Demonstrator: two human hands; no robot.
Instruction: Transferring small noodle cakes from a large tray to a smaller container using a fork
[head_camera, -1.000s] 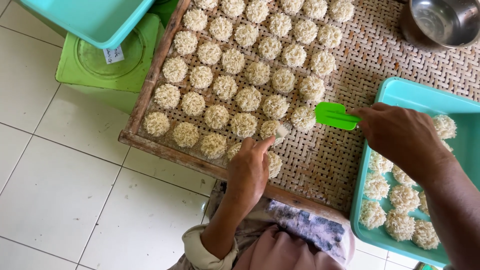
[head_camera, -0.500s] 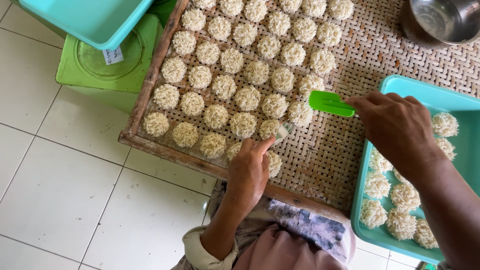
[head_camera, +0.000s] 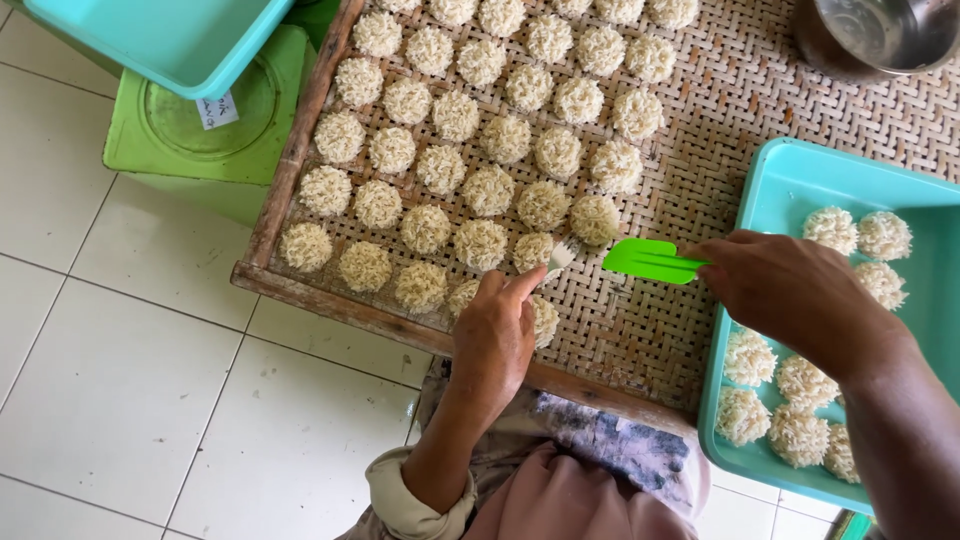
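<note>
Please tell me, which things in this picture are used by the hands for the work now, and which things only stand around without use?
In use:
left hand with a small fork
right hand with a green spatula
round rice cakes
woven tray
teal tray holding more cakes

Standing by:
metal bowl
green container
teal tub

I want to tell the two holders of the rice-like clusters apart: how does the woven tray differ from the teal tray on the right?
The woven tray is brown, flat wickerwork with a wooden frame; the teal tray is smooth and has raised walls. The woven tray carries many clusters in neat rows; the teal tray holds fewer, in looser groups. Both hold the same pale round clusters.
</note>
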